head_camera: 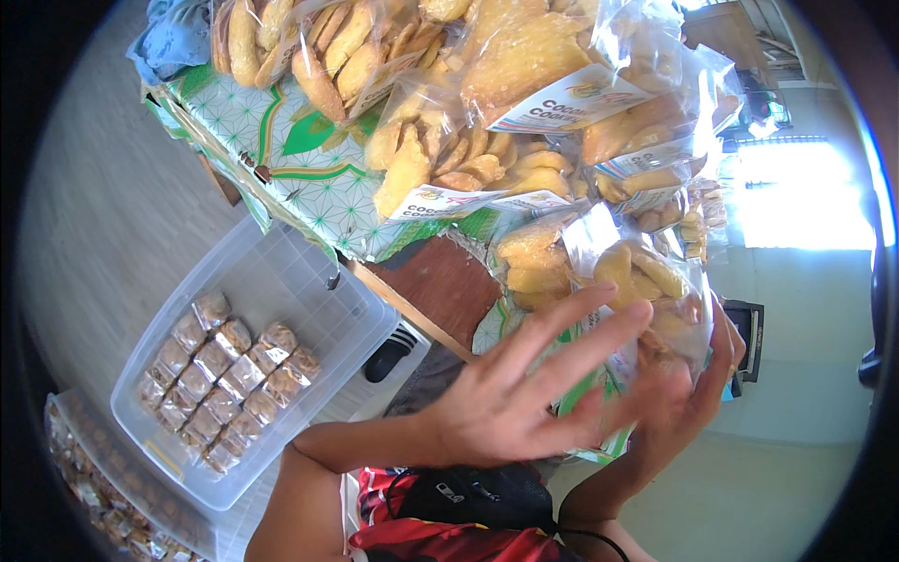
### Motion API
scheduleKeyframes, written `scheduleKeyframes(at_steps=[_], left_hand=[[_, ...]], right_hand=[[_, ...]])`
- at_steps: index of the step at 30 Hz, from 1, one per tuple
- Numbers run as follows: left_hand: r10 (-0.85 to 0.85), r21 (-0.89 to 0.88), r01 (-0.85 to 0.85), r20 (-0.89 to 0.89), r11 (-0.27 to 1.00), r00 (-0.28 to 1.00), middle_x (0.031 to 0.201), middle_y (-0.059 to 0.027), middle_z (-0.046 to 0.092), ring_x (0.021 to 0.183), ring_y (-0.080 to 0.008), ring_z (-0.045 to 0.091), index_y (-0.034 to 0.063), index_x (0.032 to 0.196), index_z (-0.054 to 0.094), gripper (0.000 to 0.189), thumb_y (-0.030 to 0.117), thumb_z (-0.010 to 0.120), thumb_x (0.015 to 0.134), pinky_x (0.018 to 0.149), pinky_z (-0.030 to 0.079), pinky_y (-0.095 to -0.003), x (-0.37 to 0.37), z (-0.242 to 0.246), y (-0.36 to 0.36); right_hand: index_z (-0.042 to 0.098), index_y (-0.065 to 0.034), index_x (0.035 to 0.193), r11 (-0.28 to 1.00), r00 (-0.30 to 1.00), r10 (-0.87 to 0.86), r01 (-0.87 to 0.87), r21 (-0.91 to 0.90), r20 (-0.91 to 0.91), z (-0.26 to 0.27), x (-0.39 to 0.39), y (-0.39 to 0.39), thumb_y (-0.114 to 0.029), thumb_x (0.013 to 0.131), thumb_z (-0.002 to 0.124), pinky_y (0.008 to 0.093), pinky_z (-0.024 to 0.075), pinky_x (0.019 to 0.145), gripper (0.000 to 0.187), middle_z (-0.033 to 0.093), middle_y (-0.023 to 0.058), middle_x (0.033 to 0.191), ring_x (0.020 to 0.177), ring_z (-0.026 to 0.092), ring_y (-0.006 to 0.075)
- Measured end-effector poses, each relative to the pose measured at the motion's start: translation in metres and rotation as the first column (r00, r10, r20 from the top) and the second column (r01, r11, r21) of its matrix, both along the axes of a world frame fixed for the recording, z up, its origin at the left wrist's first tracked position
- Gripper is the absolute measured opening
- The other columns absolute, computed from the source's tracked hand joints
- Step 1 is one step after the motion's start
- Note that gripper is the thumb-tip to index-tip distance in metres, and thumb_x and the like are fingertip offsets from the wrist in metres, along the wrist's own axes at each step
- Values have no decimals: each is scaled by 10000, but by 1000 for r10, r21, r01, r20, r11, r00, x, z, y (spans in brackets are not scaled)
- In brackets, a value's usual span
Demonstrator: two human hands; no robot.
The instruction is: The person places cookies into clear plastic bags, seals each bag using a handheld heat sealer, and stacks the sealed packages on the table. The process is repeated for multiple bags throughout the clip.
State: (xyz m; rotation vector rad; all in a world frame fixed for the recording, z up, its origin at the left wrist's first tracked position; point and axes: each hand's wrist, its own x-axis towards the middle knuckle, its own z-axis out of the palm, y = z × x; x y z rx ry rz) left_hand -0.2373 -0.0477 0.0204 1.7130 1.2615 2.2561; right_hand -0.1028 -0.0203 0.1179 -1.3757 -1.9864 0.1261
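A clear plastic bag of golden cookies (650, 288) stands at the table's near corner, a printed label on its side. My right hand (702, 379) is around the right side of this bag, its fingers partly hidden behind the plastic. Across the front of the bag reaches my left hand (534, 386), fingers spread and blurred. Its lower fingers come close to my right hand; whether they touch the plastic is unclear. Just left of the held bag is another cookie bag (534, 263). More labelled bags (435, 161) crowd the tabletop beyond, some heaped on others.
A green-and-white patterned cover (316, 190) lies torn on the table, baring brown wood (442, 281). On the floor at left, a translucent plastic bin (344, 351) holds rows of small wrapped packs (225, 379). Another filled container (133, 478) is at lower left. Blue cloth (172, 42) lies at the far corner.
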Motion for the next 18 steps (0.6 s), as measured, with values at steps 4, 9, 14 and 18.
scheduleKeyframes(at_steps=[4, 9, 14, 18], left_hand=[[138, -67, -132, 85, 989, 987, 1295, -183, 553, 1129, -412, 597, 157, 1091, 752, 391, 154, 856, 714, 910, 554, -412, 7, 11, -5], [255, 39, -254, -20, 966, 967, 1208, -94, 597, 1063, -314, 611, 248, 1162, 713, 483, 157, 831, 703, 775, 590, -321, -31, -33, -6], [465, -20, -470, -102, 883, 879, 1276, -132, 425, 1124, -351, 559, 135, 1226, 625, 568, 177, 855, 708, 844, 555, -402, -96, -104, -73], [668, -428, -694, -237, 579, 705, 1295, -139, 450, 1242, -349, 465, 114, 1282, 527, 734, 307, 888, 673, 1010, 441, -453, -115, -183, -111]], right_hand=[[578, 30, 1266, 899, 896, 413, -430, -87, -164, 5, -3, -20, -581, 806, 706, 385, 481, 867, 776, 560, 204, 1219, 1048, 578, 228], [595, 43, 1221, 965, 967, 255, -255, 67, 7, 4, 3, 6, -303, 892, 685, 386, 491, 795, 485, 631, 224, 1142, 929, 615, 224], [461, -75, 1433, 949, 944, 253, -200, -243, 211, -25, -3, 51, -221, 829, 743, 388, 430, 972, 682, 489, 112, 1442, 1233, 501, 264], [380, -133, 1503, 954, 874, 220, -101, -281, 433, -47, 0, 55, -348, 744, 807, 425, 441, 967, 897, 414, 161, 1484, 1277, 469, 324]])
